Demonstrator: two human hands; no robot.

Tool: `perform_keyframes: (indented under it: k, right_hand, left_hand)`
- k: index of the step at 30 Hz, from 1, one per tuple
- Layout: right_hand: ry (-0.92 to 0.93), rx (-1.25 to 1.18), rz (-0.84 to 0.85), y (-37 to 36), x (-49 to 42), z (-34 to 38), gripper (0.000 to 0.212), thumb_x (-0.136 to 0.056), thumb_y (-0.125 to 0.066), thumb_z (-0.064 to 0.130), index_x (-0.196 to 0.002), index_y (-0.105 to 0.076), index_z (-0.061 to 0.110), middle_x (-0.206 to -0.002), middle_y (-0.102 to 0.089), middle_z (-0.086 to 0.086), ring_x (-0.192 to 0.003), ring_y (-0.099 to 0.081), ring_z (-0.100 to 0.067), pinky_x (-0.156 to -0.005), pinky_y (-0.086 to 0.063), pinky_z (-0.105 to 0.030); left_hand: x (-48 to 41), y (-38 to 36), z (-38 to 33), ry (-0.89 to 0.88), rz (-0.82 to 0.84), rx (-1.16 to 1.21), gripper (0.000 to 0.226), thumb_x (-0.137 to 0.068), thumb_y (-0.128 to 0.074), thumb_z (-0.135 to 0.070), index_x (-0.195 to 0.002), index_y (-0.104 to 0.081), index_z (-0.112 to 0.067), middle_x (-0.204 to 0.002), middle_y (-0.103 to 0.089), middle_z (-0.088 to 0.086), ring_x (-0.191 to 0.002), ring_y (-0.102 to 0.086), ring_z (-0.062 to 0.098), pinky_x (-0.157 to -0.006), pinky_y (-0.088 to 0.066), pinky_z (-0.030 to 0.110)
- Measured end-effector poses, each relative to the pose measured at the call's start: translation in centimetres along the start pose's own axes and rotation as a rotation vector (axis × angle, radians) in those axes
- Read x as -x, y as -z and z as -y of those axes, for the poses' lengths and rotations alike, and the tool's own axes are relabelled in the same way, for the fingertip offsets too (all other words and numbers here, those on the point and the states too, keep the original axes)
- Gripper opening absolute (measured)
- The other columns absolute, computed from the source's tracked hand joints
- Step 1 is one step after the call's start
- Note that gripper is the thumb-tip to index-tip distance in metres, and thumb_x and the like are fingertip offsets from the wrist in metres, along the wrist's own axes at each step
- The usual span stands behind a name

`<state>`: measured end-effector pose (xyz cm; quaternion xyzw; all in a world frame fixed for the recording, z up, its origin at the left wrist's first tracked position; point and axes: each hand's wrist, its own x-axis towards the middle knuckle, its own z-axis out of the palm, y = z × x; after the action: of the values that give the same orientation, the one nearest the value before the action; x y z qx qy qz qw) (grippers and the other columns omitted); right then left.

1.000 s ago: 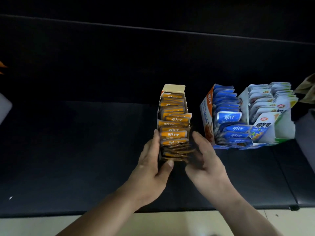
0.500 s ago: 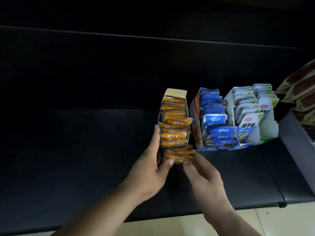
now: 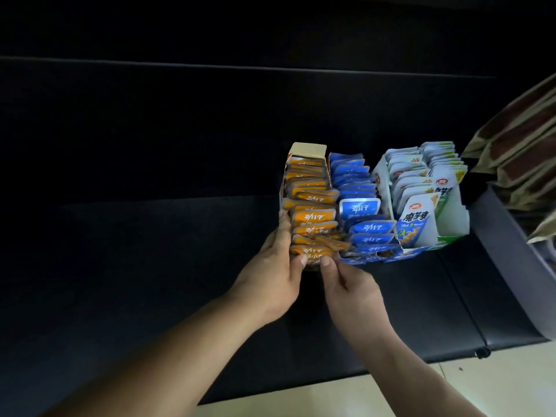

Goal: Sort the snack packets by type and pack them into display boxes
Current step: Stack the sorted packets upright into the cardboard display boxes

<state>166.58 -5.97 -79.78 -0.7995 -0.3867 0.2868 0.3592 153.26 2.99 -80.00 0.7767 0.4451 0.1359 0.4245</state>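
Nearest, the left hand clasps the near-left corner of the orange box, while the right hand pinches its front orange packets (light, slick and floppy, I judge, so grip the stiffer card walls), with blue packets just beside.

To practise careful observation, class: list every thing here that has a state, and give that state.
Cardboard display box of orange foil packets: full, open-topped.
Cardboard display box of blue packets: full, beside the orange box.
White cardboard display box of white packets: full.
Left hand: grips the orange box's left side.
Right hand: pinches its near end.
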Motion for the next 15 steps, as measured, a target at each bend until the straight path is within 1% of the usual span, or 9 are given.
perform_keyframes:
  k: [1,3,5,8,10,12,15]
  right_hand:
    - [0.004,0.044,0.007,0.0,-0.1,0.0,0.026,-0.105,-0.052,0.040,-0.090,-0.069,0.026,-0.078,-0.069,0.011,-0.078,-0.064,-0.003,-0.065,-0.047,-0.013]
    - [0.033,0.176,0.001,0.1,-0.3,-0.2,0.029,-0.105,-0.049,0.045,-0.090,-0.065,0.026,-0.080,-0.069,0.008,-0.076,-0.065,-0.014,-0.071,-0.054,-0.034]
    - [0.060,0.262,-0.013,0.1,-0.4,-0.2,0.029,-0.105,-0.045,0.046,-0.092,-0.062,0.026,-0.084,-0.068,0.006,-0.080,-0.065,-0.022,-0.073,-0.055,-0.041]
    - [0.054,0.227,-0.008,-0.1,-0.3,-0.1,0.024,-0.106,-0.044,0.043,-0.094,-0.059,0.028,-0.086,-0.066,0.008,-0.082,-0.064,-0.019,-0.075,-0.053,-0.039]
    - [0.042,0.195,0.009,-0.3,-0.3,-0.2,0.023,-0.107,-0.044,0.040,-0.096,-0.060,0.028,-0.085,-0.065,0.009,-0.081,-0.063,-0.014,-0.073,-0.052,-0.036]
    - [0.028,0.157,0.016,-0.4,-0.4,-0.2,0.023,-0.107,-0.045,0.037,-0.092,-0.059,0.027,-0.081,-0.063,0.010,-0.076,-0.062,-0.009,-0.068,-0.049,-0.032]
    - [-0.013,0.103,0.002,0.0,-0.8,-0.1,0.029,-0.107,-0.048,0.034,-0.081,-0.056,0.025,-0.075,-0.061,0.008,-0.068,-0.058,-0.004,-0.059,-0.042,-0.019]
  left_hand:
    - [0.1,-0.2,0.2,0.003,-0.019,0.010,0.083,-0.108,-0.047,-0.039,-0.162,0.016,-0.038,-0.171,-0.011,-0.017,-0.151,-0.031,0.007,-0.103,-0.032,0.017]
    - [0.4,-0.6,0.6,0.011,-0.054,0.020,0.080,-0.108,-0.047,-0.040,-0.164,0.010,-0.036,-0.170,-0.019,-0.016,-0.149,-0.035,0.007,-0.103,-0.033,0.017]
    - [0.8,-0.8,1.0,0.010,-0.075,-0.005,0.076,-0.108,-0.046,-0.039,-0.166,0.003,-0.032,-0.167,-0.027,-0.013,-0.146,-0.039,0.007,-0.105,-0.035,0.017]
    - [1.1,-1.0,1.5,0.009,-0.081,-0.009,0.068,-0.108,-0.045,-0.040,-0.165,-0.009,-0.032,-0.160,-0.041,-0.010,-0.139,-0.047,0.006,-0.109,-0.045,0.025]
    - [0.9,-1.2,1.5,0.018,-0.092,-0.012,0.066,-0.108,-0.044,-0.040,-0.165,-0.012,-0.030,-0.158,-0.045,-0.010,-0.138,-0.049,0.007,-0.108,-0.046,0.026]
    - [0.7,-1.4,1.2,0.019,-0.113,-0.031,0.064,-0.109,-0.042,-0.040,-0.165,-0.014,-0.028,-0.154,-0.048,-0.010,-0.132,-0.053,0.007,-0.104,-0.049,0.025]
    - [0.2,-1.7,0.8,0.003,-0.120,-0.039,0.061,-0.109,-0.043,-0.039,-0.164,-0.020,-0.028,-0.148,-0.053,-0.010,-0.127,-0.056,0.008,-0.101,-0.053,0.030]
